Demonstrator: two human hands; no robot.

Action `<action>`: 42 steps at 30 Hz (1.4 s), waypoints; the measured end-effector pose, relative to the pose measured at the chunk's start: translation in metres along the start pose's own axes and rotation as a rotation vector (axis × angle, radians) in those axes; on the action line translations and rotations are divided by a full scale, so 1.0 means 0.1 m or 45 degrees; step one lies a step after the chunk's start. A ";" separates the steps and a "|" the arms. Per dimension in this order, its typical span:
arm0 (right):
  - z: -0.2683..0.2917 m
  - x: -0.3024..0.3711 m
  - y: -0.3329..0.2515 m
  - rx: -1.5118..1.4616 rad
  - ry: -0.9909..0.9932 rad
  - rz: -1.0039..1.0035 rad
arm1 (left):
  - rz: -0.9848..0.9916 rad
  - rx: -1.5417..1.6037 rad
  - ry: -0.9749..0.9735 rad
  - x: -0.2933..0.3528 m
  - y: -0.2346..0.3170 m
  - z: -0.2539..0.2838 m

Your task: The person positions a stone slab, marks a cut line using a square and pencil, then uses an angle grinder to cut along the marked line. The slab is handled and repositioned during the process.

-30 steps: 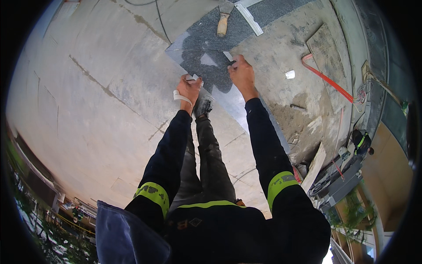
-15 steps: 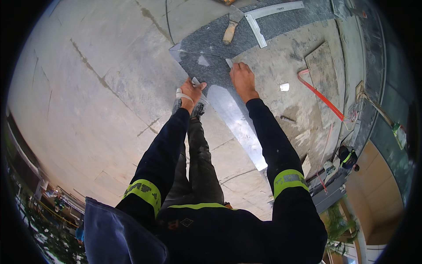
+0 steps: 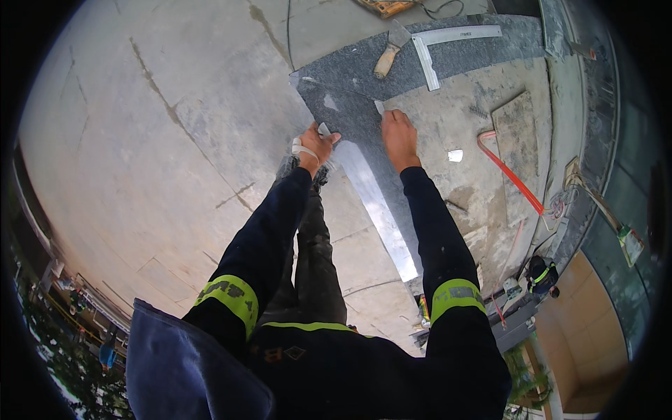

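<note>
My left hand [image 3: 316, 147] is closed at the left edge of a dark grey stone slab [image 3: 364, 126], pinching a small pale flat piece [image 3: 323, 129]. A white band or ring [image 3: 301, 148] loops round this hand near the wrist. Across the slab, at its right edge, my right hand [image 3: 400, 140] has its fingers curled together; another small pale piece [image 3: 379, 106] shows at their tips. What that piece is cannot be made out. Beyond the hands, a scraper [image 3: 390, 52] with a worn handle and a metal try square [image 3: 428, 59] lie on the slab.
A long shiny strip [image 3: 381, 217] runs along the slab toward me. On the right lie a bent red-orange strip [image 3: 514, 175], a dusty board [image 3: 516, 133] and a white scrap [image 3: 456, 155]. An orange tool [image 3: 383, 7] lies far off. Another person [image 3: 540, 276] is at the right.
The whole view has shifted, so the slab and tools appear lower and further right. Both hands stay at the slab's edges with their fingers closed, having moved only slightly.
</note>
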State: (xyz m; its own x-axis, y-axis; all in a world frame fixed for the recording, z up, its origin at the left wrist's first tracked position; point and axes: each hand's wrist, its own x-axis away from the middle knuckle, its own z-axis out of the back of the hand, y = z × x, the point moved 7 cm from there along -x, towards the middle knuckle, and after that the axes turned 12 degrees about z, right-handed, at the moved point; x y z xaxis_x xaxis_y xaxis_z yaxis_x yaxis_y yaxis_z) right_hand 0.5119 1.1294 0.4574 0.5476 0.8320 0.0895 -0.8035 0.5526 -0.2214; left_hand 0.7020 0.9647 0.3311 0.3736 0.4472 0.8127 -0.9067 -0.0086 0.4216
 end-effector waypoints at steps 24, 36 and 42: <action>-0.13 0.73 -0.32 -1.447 -0.051 -0.891 | 0.062 -0.031 0.221 0.51 0.38 0.37; -0.85 0.84 -0.82 -0.753 -0.285 -0.520 | -0.040 -0.365 0.381 0.52 0.71 0.33; -0.77 0.77 -0.86 -0.751 -0.349 -0.542 | -0.094 -0.325 0.477 0.46 0.61 0.26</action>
State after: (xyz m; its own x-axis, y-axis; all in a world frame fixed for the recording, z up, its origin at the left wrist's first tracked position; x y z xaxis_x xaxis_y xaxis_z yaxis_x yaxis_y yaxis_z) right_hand 0.6416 1.1424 0.4087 0.6420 0.5790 0.5026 -0.2376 0.7735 -0.5876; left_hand 0.6684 0.9612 0.4045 0.3854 0.7312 0.5629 -0.9170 0.2354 0.3221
